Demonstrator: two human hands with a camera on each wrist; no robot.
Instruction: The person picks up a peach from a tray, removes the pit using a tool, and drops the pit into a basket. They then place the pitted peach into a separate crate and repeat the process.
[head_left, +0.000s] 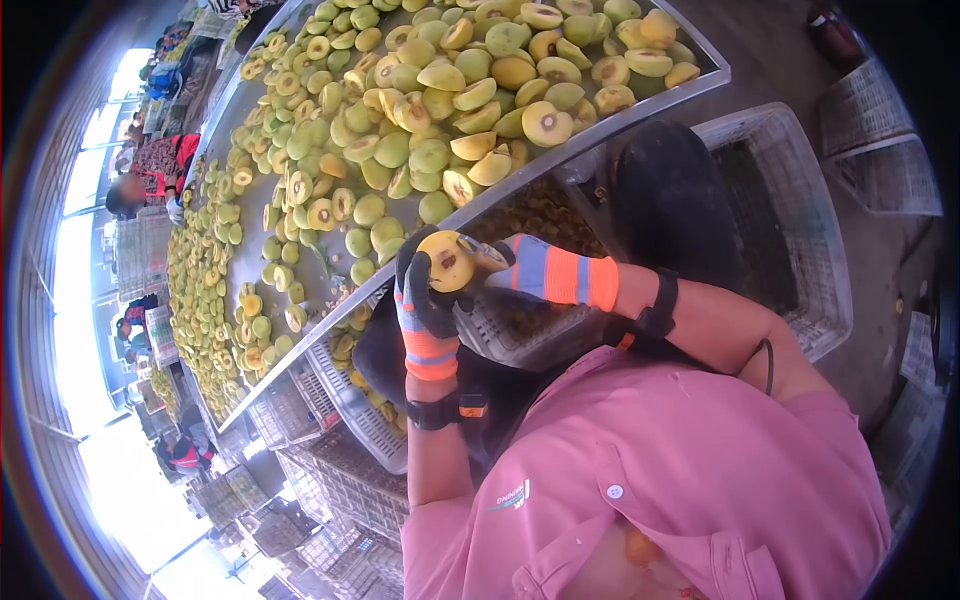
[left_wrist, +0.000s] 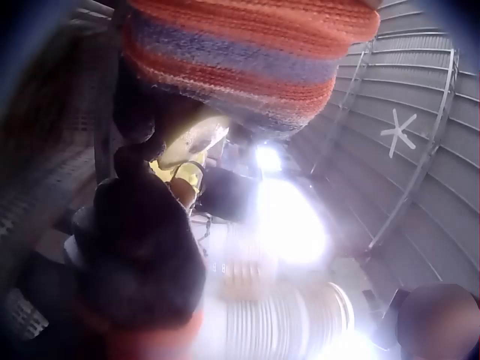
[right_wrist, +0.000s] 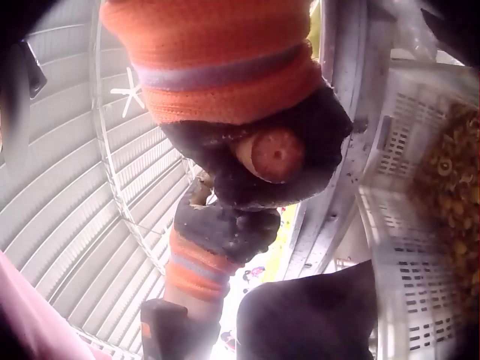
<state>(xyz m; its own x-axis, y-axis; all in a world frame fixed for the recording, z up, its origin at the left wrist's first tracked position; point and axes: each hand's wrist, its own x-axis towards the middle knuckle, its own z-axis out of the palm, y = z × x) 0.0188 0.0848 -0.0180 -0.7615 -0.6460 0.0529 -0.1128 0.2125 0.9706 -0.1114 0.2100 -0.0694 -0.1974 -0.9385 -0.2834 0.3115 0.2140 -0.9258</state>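
Note:
In the head view my gloved left hand (head_left: 425, 305) holds up a peach half (head_left: 447, 260), its yellow cut face and brown centre turned upward. My gloved right hand (head_left: 545, 270) is close against the fruit from the right. Its fingers grip a coring tool, whose round wooden handle end (right_wrist: 277, 156) sticks out of the fist in the right wrist view. A thin looped blade (left_wrist: 192, 174) shows beside the fruit in the left wrist view. Dark glove fingers cover part of the peach half and most of the tool.
A metal-rimmed table (head_left: 640, 112) carries a big heap of green and yellow fruit halves (head_left: 400, 130). White plastic crates stand around my legs, one (head_left: 825, 250) at right and one holding fruit (head_left: 375, 435) at left. Another person (head_left: 160, 170) sits across the table.

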